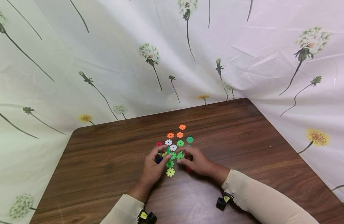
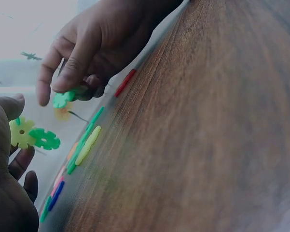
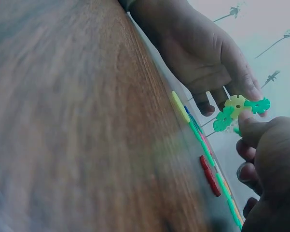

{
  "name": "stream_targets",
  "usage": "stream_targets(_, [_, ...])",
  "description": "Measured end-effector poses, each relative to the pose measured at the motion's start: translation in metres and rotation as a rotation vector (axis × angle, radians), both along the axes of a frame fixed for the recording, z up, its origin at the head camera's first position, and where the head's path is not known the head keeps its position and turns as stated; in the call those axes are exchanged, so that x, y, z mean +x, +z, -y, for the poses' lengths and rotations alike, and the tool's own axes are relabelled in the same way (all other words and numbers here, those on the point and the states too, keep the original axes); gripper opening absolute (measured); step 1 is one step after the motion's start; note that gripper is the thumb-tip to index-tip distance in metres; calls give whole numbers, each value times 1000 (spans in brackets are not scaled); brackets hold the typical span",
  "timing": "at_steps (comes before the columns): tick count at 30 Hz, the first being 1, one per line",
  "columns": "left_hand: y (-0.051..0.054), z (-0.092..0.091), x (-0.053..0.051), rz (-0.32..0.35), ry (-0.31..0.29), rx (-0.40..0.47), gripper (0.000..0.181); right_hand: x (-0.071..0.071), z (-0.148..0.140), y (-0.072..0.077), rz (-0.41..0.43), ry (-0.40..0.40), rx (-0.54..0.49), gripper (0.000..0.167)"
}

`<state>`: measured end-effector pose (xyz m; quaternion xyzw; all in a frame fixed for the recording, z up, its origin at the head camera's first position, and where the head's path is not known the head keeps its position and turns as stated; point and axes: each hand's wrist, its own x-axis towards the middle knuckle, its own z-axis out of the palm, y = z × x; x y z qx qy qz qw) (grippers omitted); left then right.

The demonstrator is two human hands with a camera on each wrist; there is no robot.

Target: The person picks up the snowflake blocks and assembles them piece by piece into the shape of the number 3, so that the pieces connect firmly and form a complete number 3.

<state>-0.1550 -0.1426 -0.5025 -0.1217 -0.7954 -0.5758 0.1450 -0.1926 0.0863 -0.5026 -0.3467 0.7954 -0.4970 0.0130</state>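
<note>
Lower centre: left hand (image 1: 153, 168), pinching yellow-and-green notched-disc assembly (image 3: 232, 101); right hand (image 1: 199, 161), pinching green notched disc (image 2: 62, 100). Centre: loose notched discs (image 1: 170, 172), wood-grain tabletop (image 1: 104, 168).

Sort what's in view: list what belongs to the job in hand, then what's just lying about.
In the job:
Joined yellow and green discs, in the left hand
Green disc, in the right hand

Lying about, though possibly spares:
Three orange discs
Two white discs
Loose green discs beyond the right hand
Yellow disc lying nearest the person
</note>
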Motion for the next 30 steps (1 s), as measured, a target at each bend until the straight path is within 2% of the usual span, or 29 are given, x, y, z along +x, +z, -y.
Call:
stream_targets(8, [-1, 0, 0, -16, -5, 5, 39, 0, 0, -1, -1, -29, -51, 35])
stream_targets(11, [-1, 1, 0, -20, -18, -9, 38, 0, 1, -1, -27, -35, -88, 36])
stream_targets(19, [-2, 3, 2, -24, -67, -78, 37, 1, 2, 2, -79, -57, -184, 35])
stream_targets(24, [-3, 3, 2, -41, -107, -90, 35, 0, 3, 2, -102, -76, -243, 28])
stream_targets(30, [-2, 4, 1, -27, -168, -102, 36, 0, 5, 1, -143, -88, -286, 27])
